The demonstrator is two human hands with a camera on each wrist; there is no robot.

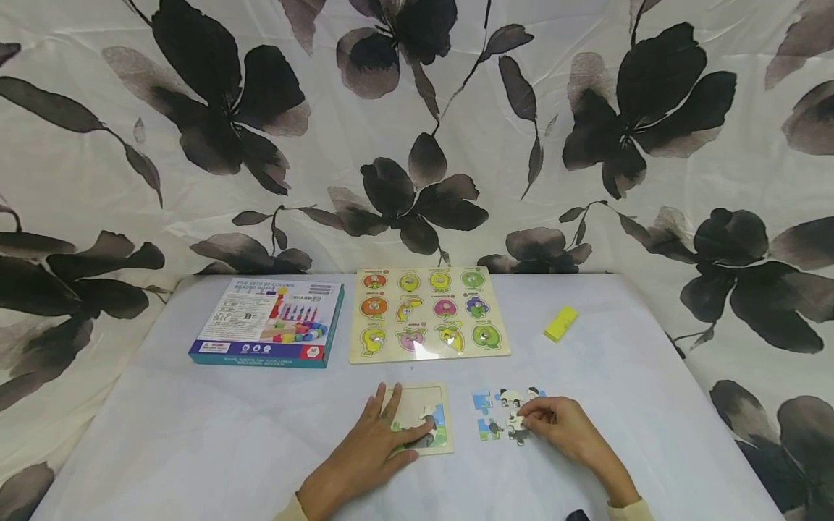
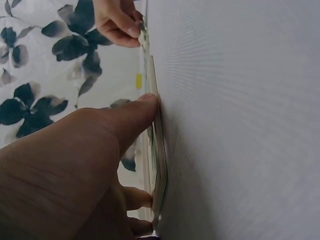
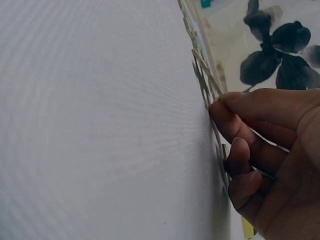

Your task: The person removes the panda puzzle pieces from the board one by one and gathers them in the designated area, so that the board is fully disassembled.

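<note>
My left hand (image 1: 368, 456) lies with fingers spread over a small wooden puzzle tray (image 1: 447, 409), thumb and fingertips resting on it and hiding part. Some green, blue and dark picture pieces sit in the tray's right side. To the right of it, loose panda jigsaw pieces (image 1: 482, 400) lie on the white cloth, one showing a panda's face (image 1: 510, 398). My right hand (image 1: 567, 430) is at their right edge. In the right wrist view its thumb and index finger pinch a thin jigsaw piece (image 3: 209, 75), which tilts up from the others.
Behind the tray stands a wooden fruit puzzle board (image 1: 426, 349), with a boxed set (image 1: 260, 318) to its left. A yellow block (image 1: 560, 323) lies at the back right. Part of a dark object (image 1: 577, 515) shows at the front edge. A floral cloth (image 1: 404, 195) hangs behind the table.
</note>
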